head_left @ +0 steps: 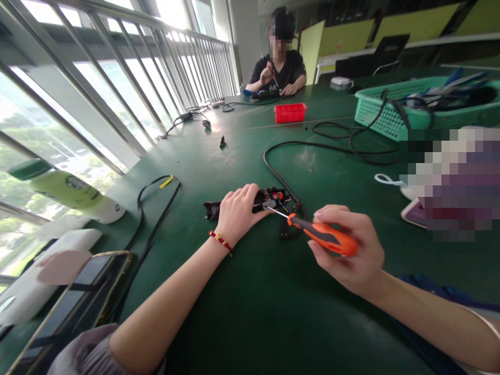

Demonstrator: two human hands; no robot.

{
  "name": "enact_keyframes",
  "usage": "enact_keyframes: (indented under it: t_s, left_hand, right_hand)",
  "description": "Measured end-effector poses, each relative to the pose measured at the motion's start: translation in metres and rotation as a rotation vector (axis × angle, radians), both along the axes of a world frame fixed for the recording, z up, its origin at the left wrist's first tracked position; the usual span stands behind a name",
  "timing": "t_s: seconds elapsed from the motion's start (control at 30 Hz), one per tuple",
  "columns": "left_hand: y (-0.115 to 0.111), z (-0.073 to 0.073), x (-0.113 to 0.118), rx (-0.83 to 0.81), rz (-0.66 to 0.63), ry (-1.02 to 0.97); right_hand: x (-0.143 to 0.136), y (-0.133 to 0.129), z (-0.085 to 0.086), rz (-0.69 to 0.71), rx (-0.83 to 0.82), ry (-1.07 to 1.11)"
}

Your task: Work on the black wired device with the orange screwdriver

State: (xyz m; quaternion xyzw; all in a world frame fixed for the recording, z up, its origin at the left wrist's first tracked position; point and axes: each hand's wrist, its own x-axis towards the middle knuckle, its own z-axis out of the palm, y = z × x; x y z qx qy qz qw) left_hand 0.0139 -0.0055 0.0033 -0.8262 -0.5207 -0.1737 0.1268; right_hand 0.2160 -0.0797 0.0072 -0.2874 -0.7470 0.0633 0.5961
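My left hand [237,212] is wrapped over a long black corded device [213,209], pressing it against the green table. At its right end the inside lies exposed, with thin wires, a grey piece and an orange-red part. Between the fingers and thumb of my right hand [361,250] is a screwdriver [332,238] with an orange and dark grey handle. Its thin shaft points left, and the tip meets the exposed part beside my left thumb. A loose black piece [289,230] lies just below the device's right end. My left palm hides the device's middle.
A black cable [269,151] curves back toward a green basket [377,117] at the right. Farther off are a red bin [289,113] and a person [278,67] holding a tool. At left are a phone [74,307], a bottle [70,190] and a black strap [156,229].
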Motion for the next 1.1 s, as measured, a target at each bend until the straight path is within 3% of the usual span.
enact_keyframes:
  t_s: [0.57, 0.73, 0.9, 1.1]
  left_hand:
    - [-0.0016, 0.0008, 0.0007, 0.009, -0.003, -0.009]
    - [-0.0005, -0.0002, 0.0002, 0.01, -0.007, 0.007]
    - [-0.0005, -0.0004, 0.0, 0.008, -0.006, -0.009]
    - [-0.0006, 0.0006, 0.0003, -0.001, -0.005, -0.01]
  right_hand:
    - [0.0018, -0.0004, -0.0047, -0.007, -0.03, 0.051]
    - [0.0013, -0.0005, -0.0033, 0.008, 0.001, -0.032]
    - [0.0006, -0.0006, -0.0035, -0.014, 0.001, 0.042]
    - [0.0007, -0.0004, -0.0033, -0.023, 0.008, -0.034]
